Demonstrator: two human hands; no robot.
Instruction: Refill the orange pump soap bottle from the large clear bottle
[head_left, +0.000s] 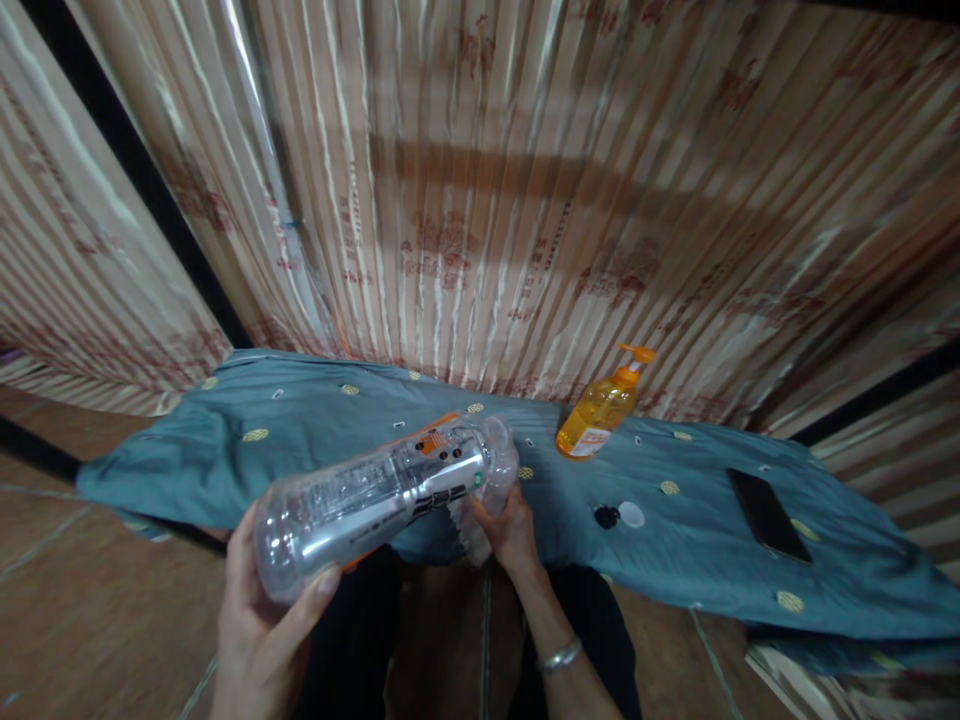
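A large clear plastic bottle [367, 510] with a silver and orange label lies tilted across the front of me, its base low at the left and its other end higher at the right. My left hand [262, 610] is closed round the base, thumb on the near side. At the far end, my right hand [510, 535] is closed, its fingers partly hidden. A whitish, jagged-edged thin piece [469, 530], perhaps tissue or cloth, hangs from under its thumb. That hand also meets the bottle's clear rounded end.
A teal patterned cloth [300, 400] covers the narrow bench. On it stand an orange pump bottle [596, 415], a small black object [606, 516] beside a round white disc [631, 515], and a dark phone [769, 515]. A pleated curtain [465, 200] hangs behind; dark poles flank it.
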